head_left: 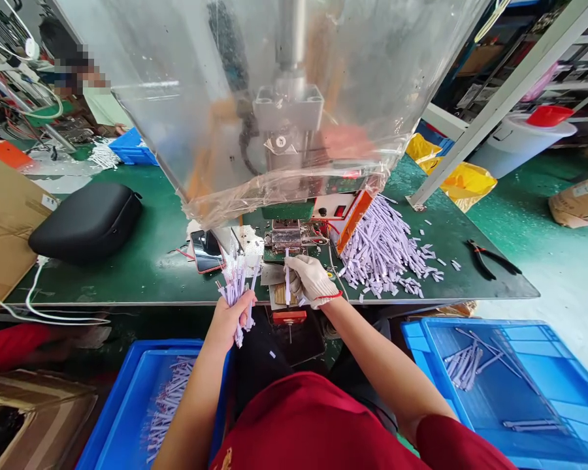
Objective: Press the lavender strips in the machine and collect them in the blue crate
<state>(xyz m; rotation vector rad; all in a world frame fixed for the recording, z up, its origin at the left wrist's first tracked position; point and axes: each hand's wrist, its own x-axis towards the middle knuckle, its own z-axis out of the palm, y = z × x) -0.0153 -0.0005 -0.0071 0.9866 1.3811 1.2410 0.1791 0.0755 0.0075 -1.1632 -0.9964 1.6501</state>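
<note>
A bundle of thin pale-purple strips [234,287] is gripped in my bare left hand [230,320], at the table's front edge. My right hand [311,281], in a white glove with a red cuff, pinches one upright strip [287,277] near its top. That strip's upper end reaches the small metal fixture [287,236] of the machine. Above the fixture hangs a metal press head [288,124], seen through a clear plastic guard [176,85]. Right of my gloved hand, a large heap of short purple pieces [382,248] lies against an orange-edged control box [350,219].
Blue bins holding strips stand below the table at left [127,391] and right [519,365]. On the green table [161,274] are a black case [85,222], a phone [206,251] and pliers [492,260]. A person [98,98] is at the back left; a red sleeve [14,346] shows lower left.
</note>
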